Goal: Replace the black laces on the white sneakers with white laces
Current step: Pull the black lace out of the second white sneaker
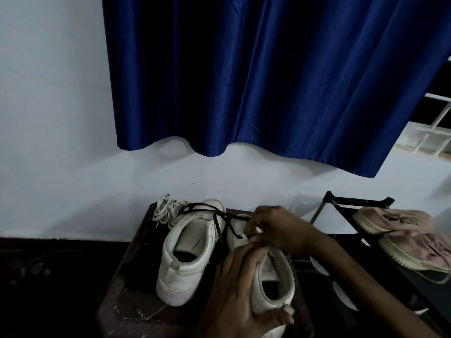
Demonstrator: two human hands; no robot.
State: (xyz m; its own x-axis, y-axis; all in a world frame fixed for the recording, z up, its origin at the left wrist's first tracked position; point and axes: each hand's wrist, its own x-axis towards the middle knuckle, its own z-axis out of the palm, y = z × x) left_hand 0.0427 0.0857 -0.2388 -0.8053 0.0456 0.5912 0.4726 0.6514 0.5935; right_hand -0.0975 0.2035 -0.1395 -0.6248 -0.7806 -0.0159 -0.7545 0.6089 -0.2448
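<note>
L hand clamps the near white sneaker round its heel collar, thumb at the back tab. R hand pinches the black lace at that shoe's eyelets; lace trails over the 2nd sneaker just left. White laces lie bunched at the small table's far edge. Shoe rack w/ pink shoes crowds the right; dark open floor on the left.
</note>
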